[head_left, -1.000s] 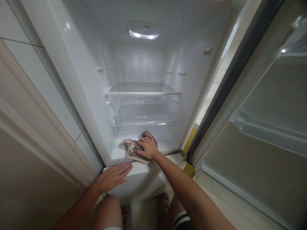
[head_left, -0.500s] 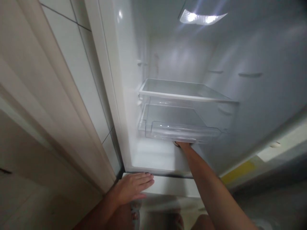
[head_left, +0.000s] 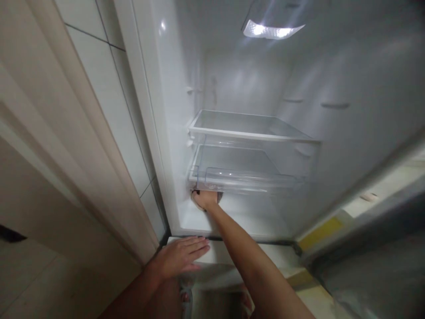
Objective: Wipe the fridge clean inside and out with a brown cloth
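My right hand [head_left: 206,199] reaches into the bottom of a white fridge [head_left: 245,223], at the left under the clear drawer [head_left: 245,178]. It is closed on a brown and dark cloth-like item [head_left: 198,202], partly hidden by the hand and the drawer front. The item lies against the fridge floor near the left wall. My left hand [head_left: 186,254] rests flat on the white ledge [head_left: 229,252] below the fridge opening, fingers extended and holding nothing.
Above the drawer is a glass shelf [head_left: 249,125], and a lit lamp [head_left: 272,31] is at the top. The open door [head_left: 358,204] stands on the right. A beige panel [head_left: 83,133] and tiled wall [head_left: 116,97] are on the left. Feet show below.
My right hand has moved left across the fridge floor with the item, from under the drawer's middle to the left wall. My left hand stays on the ledge.
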Motion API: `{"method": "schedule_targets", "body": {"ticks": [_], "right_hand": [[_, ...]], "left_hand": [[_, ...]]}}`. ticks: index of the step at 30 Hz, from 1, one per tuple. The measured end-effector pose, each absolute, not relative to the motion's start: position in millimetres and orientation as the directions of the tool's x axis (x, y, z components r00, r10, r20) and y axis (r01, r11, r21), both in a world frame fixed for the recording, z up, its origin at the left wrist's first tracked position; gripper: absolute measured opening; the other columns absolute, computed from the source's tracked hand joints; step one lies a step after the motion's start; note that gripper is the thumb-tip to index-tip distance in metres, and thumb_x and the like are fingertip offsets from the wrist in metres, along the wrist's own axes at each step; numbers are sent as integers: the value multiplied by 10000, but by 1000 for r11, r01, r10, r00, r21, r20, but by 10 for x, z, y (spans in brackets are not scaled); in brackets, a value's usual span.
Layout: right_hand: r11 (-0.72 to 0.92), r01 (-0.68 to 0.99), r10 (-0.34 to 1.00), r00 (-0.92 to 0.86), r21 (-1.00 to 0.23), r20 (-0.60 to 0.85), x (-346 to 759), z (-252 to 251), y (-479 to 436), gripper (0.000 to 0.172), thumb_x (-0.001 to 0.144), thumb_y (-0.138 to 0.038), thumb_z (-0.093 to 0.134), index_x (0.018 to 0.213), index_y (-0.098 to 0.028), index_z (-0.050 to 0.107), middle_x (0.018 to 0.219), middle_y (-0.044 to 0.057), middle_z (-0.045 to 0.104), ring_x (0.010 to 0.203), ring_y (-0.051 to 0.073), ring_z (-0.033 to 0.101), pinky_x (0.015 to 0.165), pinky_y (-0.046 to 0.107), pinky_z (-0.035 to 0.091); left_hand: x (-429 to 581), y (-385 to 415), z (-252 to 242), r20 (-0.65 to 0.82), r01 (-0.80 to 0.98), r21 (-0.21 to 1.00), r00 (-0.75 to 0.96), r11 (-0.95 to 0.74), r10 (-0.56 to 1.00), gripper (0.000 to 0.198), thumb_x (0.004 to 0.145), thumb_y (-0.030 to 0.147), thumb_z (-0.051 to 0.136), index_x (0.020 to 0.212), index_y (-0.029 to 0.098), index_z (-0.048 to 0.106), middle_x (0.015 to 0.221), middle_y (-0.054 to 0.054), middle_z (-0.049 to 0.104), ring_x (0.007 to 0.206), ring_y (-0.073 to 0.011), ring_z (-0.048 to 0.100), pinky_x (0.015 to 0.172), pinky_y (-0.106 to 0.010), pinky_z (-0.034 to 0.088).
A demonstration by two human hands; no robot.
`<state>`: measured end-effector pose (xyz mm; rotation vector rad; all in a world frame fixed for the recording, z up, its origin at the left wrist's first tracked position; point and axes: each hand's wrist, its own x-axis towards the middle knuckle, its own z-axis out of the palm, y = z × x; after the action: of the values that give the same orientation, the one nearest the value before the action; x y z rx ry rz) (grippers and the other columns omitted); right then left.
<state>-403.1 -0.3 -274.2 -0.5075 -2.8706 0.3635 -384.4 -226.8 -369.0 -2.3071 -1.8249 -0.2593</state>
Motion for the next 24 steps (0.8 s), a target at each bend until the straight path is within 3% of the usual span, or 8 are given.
{"method": "schedule_targets", "body": {"ticks": [5,8,10,15,20,24], "right_hand": [[944,140,201,-962,-298,183,-3303,-2682,-223,355,952,-578,710,1153,-299,799,1267,56,721,1271,286,589,1210,528,326],[948,-17,40,-984,-317,175,-2940,-2709,-226,351,934,-580,748,1149,-307,795,1218,26,716,1247,261,583,1229,527,285],[947,-23,27,-988,-320,151,-2757,-2722,-135,352,920,-575,765,1163,-321,791,1204,12,713,1247,252,582,1237,516,275],[909,308,349,-931,-281,110,-2410,-2663,385,355,943,-599,693,1143,-329,810,1257,33,721,1256,259,592,1164,450,362],[707,664,706,-679,-244,199,-2243,-2652,947,381,1019,-459,560,1221,-234,792,1305,168,709,1288,336,585,1160,554,343],[631,739,775,-580,-237,253,-2444,-2705,1220,384,1061,-415,520,1207,-184,789,1287,190,728,1300,354,591,1213,619,273]], "left_hand": [[-3880,-2274,-3781,278,966,-117,256,-232,926,835,1008,389,710,1718,250,294,1581,-93,636,1435,-244,613,1201,-364,502],[-3906,-2283,-3825,237,967,-155,234,-201,943,733,1028,391,676,1687,282,374,1439,-90,735,1261,-241,718,1092,-348,558],[-3936,-2285,-3783,218,969,-153,222,-192,950,714,1045,400,644,1695,318,358,1385,-75,763,1212,-230,738,1077,-334,554],[-4016,-2261,-3460,184,933,-126,356,-337,916,862,1057,373,586,1753,330,79,1660,-19,560,1490,-186,560,1277,-293,371],[-4023,-2242,-3392,190,935,-111,352,-337,916,870,1030,330,577,1754,305,94,1689,6,510,1515,-175,537,1290,-285,366],[-4016,-2252,-3505,162,953,-59,304,-298,939,885,1019,282,581,1753,325,88,1705,11,483,1513,-182,540,1292,-300,379]]}}
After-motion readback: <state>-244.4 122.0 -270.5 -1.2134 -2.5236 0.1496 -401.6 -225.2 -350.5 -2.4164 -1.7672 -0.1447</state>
